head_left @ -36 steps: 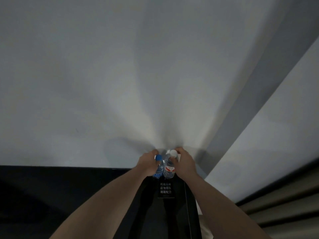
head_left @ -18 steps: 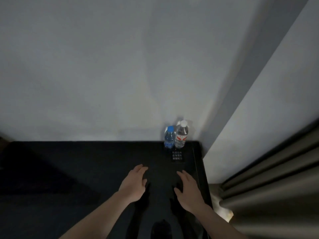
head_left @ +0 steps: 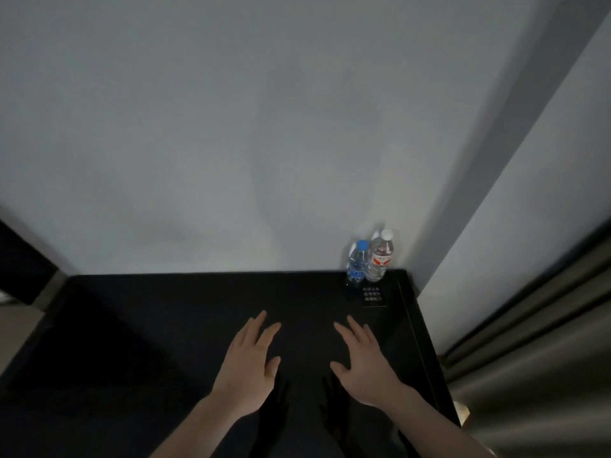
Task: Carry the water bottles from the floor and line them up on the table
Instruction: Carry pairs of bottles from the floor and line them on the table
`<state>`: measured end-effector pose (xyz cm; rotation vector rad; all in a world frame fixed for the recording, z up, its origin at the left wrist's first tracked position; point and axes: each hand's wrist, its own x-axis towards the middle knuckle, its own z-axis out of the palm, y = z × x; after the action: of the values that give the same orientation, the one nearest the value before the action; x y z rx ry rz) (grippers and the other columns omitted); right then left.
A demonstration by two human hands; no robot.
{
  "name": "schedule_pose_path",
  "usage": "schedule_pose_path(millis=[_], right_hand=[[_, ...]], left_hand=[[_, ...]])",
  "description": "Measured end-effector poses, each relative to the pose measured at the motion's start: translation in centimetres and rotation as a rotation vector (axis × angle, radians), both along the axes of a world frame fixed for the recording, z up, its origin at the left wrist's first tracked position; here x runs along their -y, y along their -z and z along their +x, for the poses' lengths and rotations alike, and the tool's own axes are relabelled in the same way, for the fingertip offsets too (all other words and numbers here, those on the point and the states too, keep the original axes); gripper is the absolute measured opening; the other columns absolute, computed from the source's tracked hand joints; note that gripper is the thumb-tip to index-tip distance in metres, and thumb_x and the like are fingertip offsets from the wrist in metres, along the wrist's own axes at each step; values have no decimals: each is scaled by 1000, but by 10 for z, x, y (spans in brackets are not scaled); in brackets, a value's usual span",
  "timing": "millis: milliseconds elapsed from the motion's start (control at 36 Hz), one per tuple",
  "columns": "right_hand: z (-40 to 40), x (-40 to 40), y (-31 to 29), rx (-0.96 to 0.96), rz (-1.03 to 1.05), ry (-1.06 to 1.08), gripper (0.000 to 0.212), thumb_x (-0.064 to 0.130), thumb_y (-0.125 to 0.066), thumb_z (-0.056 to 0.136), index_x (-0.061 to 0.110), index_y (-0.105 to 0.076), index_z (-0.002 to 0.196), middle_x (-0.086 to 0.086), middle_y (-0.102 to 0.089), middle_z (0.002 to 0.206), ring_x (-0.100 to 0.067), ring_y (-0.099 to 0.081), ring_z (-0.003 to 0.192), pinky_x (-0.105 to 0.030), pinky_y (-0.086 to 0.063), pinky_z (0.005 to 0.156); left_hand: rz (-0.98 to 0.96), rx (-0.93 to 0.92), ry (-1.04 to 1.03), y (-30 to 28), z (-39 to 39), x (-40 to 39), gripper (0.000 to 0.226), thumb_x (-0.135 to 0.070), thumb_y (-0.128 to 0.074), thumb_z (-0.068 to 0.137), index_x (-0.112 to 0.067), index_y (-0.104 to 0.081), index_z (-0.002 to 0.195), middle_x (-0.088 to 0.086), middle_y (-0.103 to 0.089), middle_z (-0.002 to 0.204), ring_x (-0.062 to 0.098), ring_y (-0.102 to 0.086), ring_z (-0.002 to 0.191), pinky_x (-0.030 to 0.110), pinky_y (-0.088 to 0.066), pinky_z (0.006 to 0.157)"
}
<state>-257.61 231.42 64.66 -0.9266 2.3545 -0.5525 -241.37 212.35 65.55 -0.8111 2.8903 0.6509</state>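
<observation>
Water bottles: two stand upright on the black table (head_left: 165, 325), tucked into its far corner at about one o'clock from the hands, hard by the pale wall (head_left: 264, 127); the blue-capped bottle (head_left: 357, 263) is on the left and the taller white-capped bottle (head_left: 380, 256) on the right, so close that they look to be touching, though I cannot tell for sure; just in front of them lies a small dark sign (head_left: 373, 294) with pale lettering. The left hand (head_left: 251, 355) is spread flat with straight fingers over the tabletop, holding nothing; the right hand (head_left: 362, 355) likewise, fingers splayed toward eleven o'clock, empty; whether the palms rest on the surface or hover just above it I cannot tell. Curtain folds (head_left: 529, 342) hang at three o'clock, past the table's right edge.

The pair seems placed, so the step in hand is probably to go back for more, if any remain on the floor, which is out of view. To do it well, lift the hands straight up and away from the corner so neither bottle gets nudged; the bottles are narrow-based, tall and likely to tip; set later ones to the left, toward nine o'clock, along the wall, keeping the row straight and the labels' bases squarely on the top.
</observation>
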Motion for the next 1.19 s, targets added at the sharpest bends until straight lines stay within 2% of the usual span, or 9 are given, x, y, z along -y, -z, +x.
schedule_pose_path(millis=[167, 250, 306, 528, 806, 972, 1083, 1194], right_hand=[[67, 42, -24, -23, -25, 70, 78, 39, -59, 95, 36, -12, 157, 9, 5, 165, -22, 8, 152, -38, -8, 123], [88, 50, -31, -14, -61, 98, 78, 39, -60, 95, 35, -13, 157, 8, 4, 166, -24, 8, 152, -37, -7, 123], [124, 71, -39, -31, 2, 48, 78, 40, -60, 95, 35, -12, 157, 9, 6, 165, -24, 10, 152, -37, -7, 122], [167, 91, -57, 7, -26, 2, 77, 43, -59, 94, 44, -12, 155, 19, 10, 163, -19, 13, 152, -38, -9, 122], [203, 182, -44, 44, 27, -297, 79, 46, -59, 94, 41, -10, 156, 15, 11, 164, -23, 11, 152, -42, -9, 123], [261, 258, -48, 45, -9, -538, 79, 49, -56, 95, 40, -7, 156, 16, 14, 163, -21, 14, 151, -39, -6, 122], [304, 313, -61, 7, -22, -675, 79, 48, -55, 95, 40, -6, 156, 15, 15, 163, -21, 15, 151, -42, -8, 124], [349, 360, -73, -35, -32, -770, 78, 47, -55, 95, 42, -6, 155, 16, 15, 163, -21, 15, 151, -43, -9, 124]], left_hand=[[-27, -70, 120, -15, 64, 48, 64, -44, -47, 102, -42, -15, 157, -12, 10, 167, 10, 11, 152, 33, 1, 122], [-68, -110, 160, -22, 80, 62, 63, -43, -47, 102, -39, -18, 157, -10, 7, 167, 13, 9, 153, 34, 0, 122], [-47, -85, 146, -30, 121, 81, 64, -43, -48, 102, -36, -19, 158, -7, 5, 168, 17, 7, 154, 35, 0, 122], [-38, -77, 106, -43, 172, 109, 64, -45, -47, 102, -38, -17, 158, -8, 8, 168, 15, 9, 154, 34, 0, 123], [-79, 19, -171, -42, 268, 150, 66, -48, -49, 100, -38, -17, 157, -8, 6, 168, 17, 7, 154, 36, -2, 124], [-64, 16, -435, -50, 347, 177, 67, -47, -53, 98, -36, -23, 157, -7, 0, 168, 19, 2, 155, 42, -12, 126], [-57, -32, -579, -58, 398, 197, 67, -42, -61, 95, -33, -32, 154, -3, -11, 167, 23, -15, 153, 43, -25, 122], [-62, -61, -670, -65, 450, 221, 66, -41, -60, 95, -31, -33, 154, 0, -14, 167, 24, -14, 152, 40, -19, 123]])
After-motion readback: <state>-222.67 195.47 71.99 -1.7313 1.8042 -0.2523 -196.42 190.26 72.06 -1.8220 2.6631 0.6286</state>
